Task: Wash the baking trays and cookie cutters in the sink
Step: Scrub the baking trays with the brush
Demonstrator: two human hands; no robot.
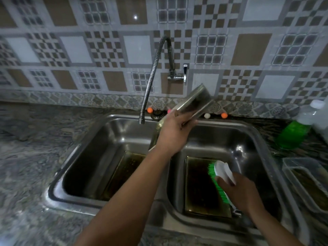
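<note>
The left hand grips a tray tilted over the sink, likely for scrubbing, while the right hand grips the brush ready below.

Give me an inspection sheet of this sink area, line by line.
Surface: stone-patterned counter around a steel double sink.
Job's things: one dirty tray in the left basin, another in the right; a third tray held up, tilted, above the sink. No cookie cutters seen.
Clutter: green soap bottle, clear box, both on the right.
Grippers: left hand grips the raised tray; right hand grips a green-bristled brush over the right basin.
Cables: nothing seen.
Surroundings: patterned wall tiles; flexible tap, no water seen running.
</note>
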